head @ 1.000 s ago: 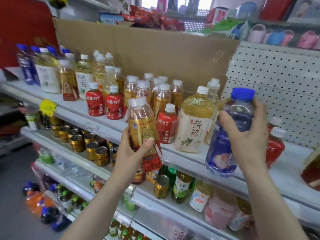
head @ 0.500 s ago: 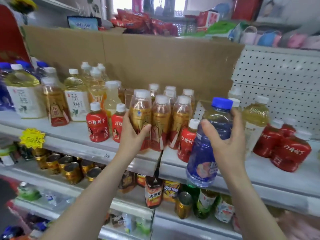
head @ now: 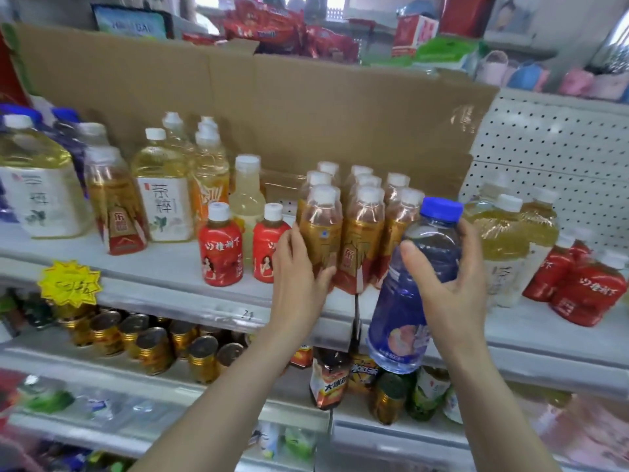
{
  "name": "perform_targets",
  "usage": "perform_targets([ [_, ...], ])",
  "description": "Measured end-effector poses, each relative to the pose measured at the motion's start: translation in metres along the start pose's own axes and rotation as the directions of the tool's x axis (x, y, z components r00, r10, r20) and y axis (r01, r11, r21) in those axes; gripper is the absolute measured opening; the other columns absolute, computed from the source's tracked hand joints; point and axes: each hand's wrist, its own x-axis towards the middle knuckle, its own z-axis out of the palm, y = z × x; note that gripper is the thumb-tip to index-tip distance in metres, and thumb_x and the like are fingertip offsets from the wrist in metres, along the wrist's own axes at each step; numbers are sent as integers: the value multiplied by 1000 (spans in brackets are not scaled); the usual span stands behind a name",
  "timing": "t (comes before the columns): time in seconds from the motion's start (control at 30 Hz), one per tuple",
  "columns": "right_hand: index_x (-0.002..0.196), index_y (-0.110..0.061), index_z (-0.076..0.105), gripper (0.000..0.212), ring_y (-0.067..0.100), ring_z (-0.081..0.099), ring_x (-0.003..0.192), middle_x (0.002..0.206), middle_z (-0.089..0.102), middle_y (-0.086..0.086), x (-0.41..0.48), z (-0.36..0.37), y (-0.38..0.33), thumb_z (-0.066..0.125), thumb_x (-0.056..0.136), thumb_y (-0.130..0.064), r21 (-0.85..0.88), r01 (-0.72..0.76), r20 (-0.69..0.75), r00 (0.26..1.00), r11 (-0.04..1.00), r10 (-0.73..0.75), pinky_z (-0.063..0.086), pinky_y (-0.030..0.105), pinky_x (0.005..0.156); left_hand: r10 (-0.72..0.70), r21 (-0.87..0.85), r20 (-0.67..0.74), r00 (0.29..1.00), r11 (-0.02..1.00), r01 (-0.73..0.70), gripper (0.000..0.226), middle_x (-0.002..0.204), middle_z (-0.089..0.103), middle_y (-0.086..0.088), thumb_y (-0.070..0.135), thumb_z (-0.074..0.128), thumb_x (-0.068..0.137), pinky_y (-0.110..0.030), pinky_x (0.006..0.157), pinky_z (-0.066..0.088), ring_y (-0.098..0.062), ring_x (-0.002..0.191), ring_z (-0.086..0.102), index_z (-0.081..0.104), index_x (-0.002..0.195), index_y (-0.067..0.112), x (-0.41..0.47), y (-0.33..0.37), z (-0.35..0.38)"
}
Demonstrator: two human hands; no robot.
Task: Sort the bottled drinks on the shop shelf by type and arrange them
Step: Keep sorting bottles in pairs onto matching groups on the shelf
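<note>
Left hand [head: 299, 277] has landed the amber gold-label tea bottle [head: 321, 233] on the white shelf [head: 170, 267] beside the matching amber row [head: 366, 233], fingers still wrapped round it; right hand [head: 449, 291] grips the blue-capped blue plastic bottle [head: 405, 321] off-shelf; square up before release.

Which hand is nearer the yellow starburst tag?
Left. The left hand, gripping an amber tea bottle, is right of the yellow starburst tag; the right hand, holding the blue-capped bottle, is farther right.

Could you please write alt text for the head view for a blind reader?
A person's left hand grips an amber tea bottle standing among matching bottles on a shop shelf, while the right hand holds a blue-capped bottle.
</note>
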Motion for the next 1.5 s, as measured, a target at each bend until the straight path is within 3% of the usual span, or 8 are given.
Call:
perform_targets([
  [0.1,134,-28,53,58,6,69,100,113,69,-13,-6,17,-3,80,83,-34,17,11,23,1000,1000,-11,55,32,88,88,74,-302,949,995,-69,74,152,29,-10,27,71,87,-39,117,27,-24,141,26,31,149,15,-5,-22,-37],
  [0.17,136,-23,52,58,5,70,98,112,70,-11,-9,27,-4,78,85,-30,45,4,50,999,999,-7,56,29,85,-96,31,-391,915,993,118,80,154,26,-12,35,71,86,-46,117,26,-28,143,24,28,150,15,9,-47,-62],
  [0.37,138,-23,51,66,0,69,98,110,69,-18,-9,62,-15,71,77,-37,151,-21,165,986,988,-4,53,14,77,-330,-52,-40,943,943,328,80,134,57,-7,38,78,81,-40,97,43,-29,121,57,34,145,17,39,-88,-86],
  [0.73,124,-30,55,48,0,68,93,104,71,-20,12,173,-35,79,83,-33,367,-65,407,908,928,-97,53,21,83,-463,-493,-203,863,810,318,65,114,62,10,32,80,75,-22,82,52,-2,100,61,48,131,31,16,-103,-177],
  [0.9,124,-30,57,52,16,70,101,111,70,-7,-3,261,-56,74,77,-44,413,-127,523,844,902,-120,55,49,95,-527,-551,-247,813,767,329,75,111,68,6,45,87,63,-22,74,53,-7,96,67,54,128,28,1,-150,-240],
  [1.27,134,-22,53,53,10,67,110,118,70,-7,-45,518,-131,77,87,-27,426,-121,589,789,897,-173,54,40,100,-524,-478,-296,798,805,351,74,107,71,10,57,82,51,-25,79,53,-4,94,69,58,118,37,12,-287,-402],
  [1.4,140,-26,42,60,-12,55,111,127,57,-20,-51,609,-138,75,90,-21,378,-68,578,797,923,-178,41,10,100,-516,-455,-270,813,812,364,70,106,70,10,56,87,55,-25,79,53,-1,92,69,57,116,41,19,-322,-442],
  [1.5,151,-18,34,72,-2,43,124,139,47,-13,-52,654,-140,74,92,-24,307,-75,578,807,949,-123,34,17,102,-509,-439,-252,823,818,371,77,107,70,12,60,80,50,-21,76,53,0,93,68,55,120,40,23,-344,-462],
])
